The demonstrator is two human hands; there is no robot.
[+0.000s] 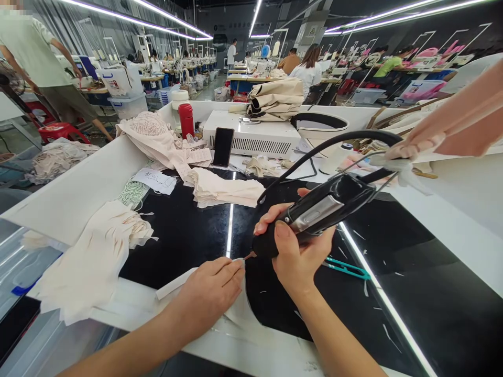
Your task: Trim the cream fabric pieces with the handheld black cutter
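My right hand (301,251) is wrapped round a black corded hand tool (314,209) with a silver plate on its side. The tool tilts down to the left, and its small coppery tip (250,255) is at the fingertips of my left hand (214,296). Those left fingers are pressed together on a pale fabric piece (238,306) at the near edge of the black work surface (173,235). Part of the fabric is hidden under the hand. A teal thread snipper (348,268) lies just right of my right wrist.
Cream fabric pieces lie in a stack (223,187) and a heap (94,256). Behind stand a phone (223,146), a red bottle (186,120) and a white vented box (251,136). The tool's cord (314,149) arches to the right. Scraps dot the surface; people work beyond.
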